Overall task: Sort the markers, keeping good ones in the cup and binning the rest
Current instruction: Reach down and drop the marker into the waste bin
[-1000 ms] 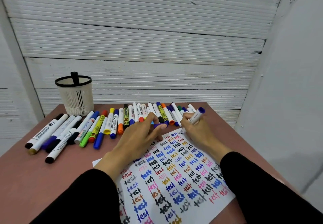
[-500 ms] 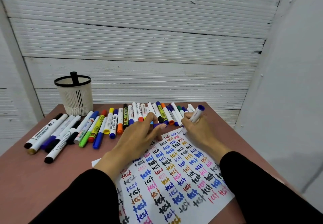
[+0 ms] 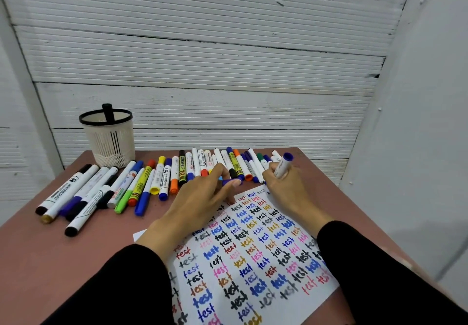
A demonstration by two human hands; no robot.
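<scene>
Right hand (image 3: 286, 193) grips a marker (image 3: 283, 166) tip-down on the paper (image 3: 253, 261) — left hand (image 3: 200, 203) rests on the sheet, pinching a purple cap (image 3: 229, 182).

I see my left hand (image 3: 200, 201) lying palm down, fingers loosely bent, thumb and forefinger pinching something small and purple. My right hand (image 3: 286, 190) is curled in a writing grip, knuckles toward me. Black long sleeves (image 3: 379, 269) cover both forearms.
</scene>
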